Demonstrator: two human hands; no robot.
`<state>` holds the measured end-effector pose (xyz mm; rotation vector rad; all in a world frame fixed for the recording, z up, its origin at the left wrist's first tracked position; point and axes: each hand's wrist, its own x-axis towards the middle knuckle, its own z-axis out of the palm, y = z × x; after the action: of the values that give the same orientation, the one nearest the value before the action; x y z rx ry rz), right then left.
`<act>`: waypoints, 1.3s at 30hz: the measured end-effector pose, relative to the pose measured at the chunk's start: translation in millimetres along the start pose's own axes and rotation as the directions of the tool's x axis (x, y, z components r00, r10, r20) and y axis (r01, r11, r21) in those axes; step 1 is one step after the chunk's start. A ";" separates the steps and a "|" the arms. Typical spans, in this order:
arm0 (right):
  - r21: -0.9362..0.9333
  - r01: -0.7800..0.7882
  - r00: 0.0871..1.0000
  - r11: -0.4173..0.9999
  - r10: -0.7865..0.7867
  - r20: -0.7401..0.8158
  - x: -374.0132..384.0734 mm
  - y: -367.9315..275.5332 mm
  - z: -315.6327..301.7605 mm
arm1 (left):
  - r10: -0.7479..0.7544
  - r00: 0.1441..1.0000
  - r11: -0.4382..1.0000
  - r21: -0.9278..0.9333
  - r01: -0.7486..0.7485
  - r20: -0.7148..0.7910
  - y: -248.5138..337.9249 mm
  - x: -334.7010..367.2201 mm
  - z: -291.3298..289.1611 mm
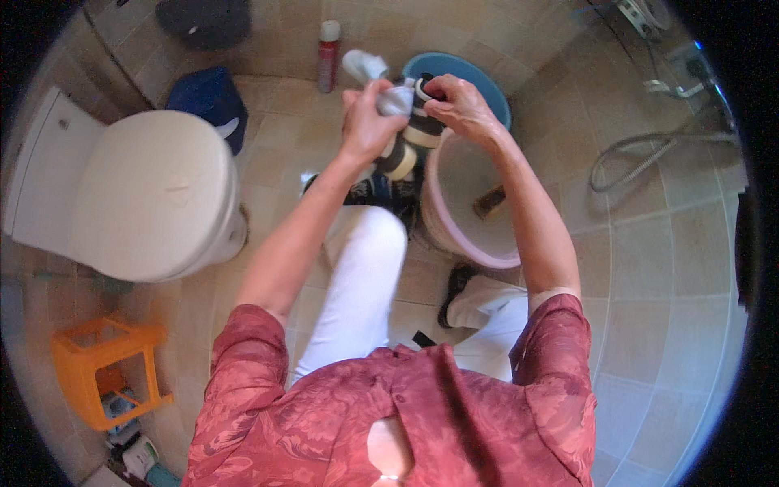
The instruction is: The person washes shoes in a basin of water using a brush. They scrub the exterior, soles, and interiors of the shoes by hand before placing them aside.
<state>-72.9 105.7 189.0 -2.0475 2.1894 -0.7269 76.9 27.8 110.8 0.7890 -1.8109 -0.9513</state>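
Note:
My left hand (pixel 372 123) is closed round a crumpled pale grey-white piece, perhaps cloth (pixel 395 100); a white end (pixel 365 66) sticks out beyond my fingers. Close beside it, my right hand (pixel 464 107) has its fingers curled on a black item with a cream band (pixel 423 130), which looks like a shoe. Just below is a second black-and-cream item (pixel 396 161), like another shoe. My fingers hide part of both held things, and the grey-white piece is blurred.
A pink-rimmed tub (pixel 438 213) with a brown brush-like piece (pixel 489 201) stands below my right hand, a blue basin (pixel 497 93) behind. A red spray can (pixel 328 58) stands by the wall. Left are a toilet (pixel 150 191), a blue bin (pixel 209 101) and an orange stool (pixel 109 351).

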 end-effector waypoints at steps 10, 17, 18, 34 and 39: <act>0.307 -0.319 0.930 0.896 0.359 -0.081 -72.0 -42.2 -29.5 | 0.121 0.915 0.992 -0.080 -0.097 0.385 41.1 -1.5 -21.4; 0.387 -0.418 0.881 0.822 0.471 -0.049 -77.9 11.8 -7.5 | 0.182 0.855 0.974 -0.208 -0.089 0.486 2.4 6.8 25.9; 0.390 -0.425 0.878 0.817 0.477 -0.044 -80.9 18.9 -1.9 | 0.138 0.846 0.984 -0.172 -0.056 0.515 -0.3 5.1 28.9; -0.313 -0.405 0.914 0.859 0.387 -0.121 -89.3 67.1 52.9 | 0.120 0.637 0.990 -0.043 -0.136 0.761 -55.5 -7.8 75.3; -0.514 -0.438 0.813 0.738 0.569 0.125 -94.3 59.7 60.2 | 0.110 0.517 0.959 0.046 -0.279 0.849 -54.0 -19.5 72.9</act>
<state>-96.0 178.4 87.7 -1.4084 2.7342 0.1569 23.7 37.0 35.4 0.1543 -2.8015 -1.1237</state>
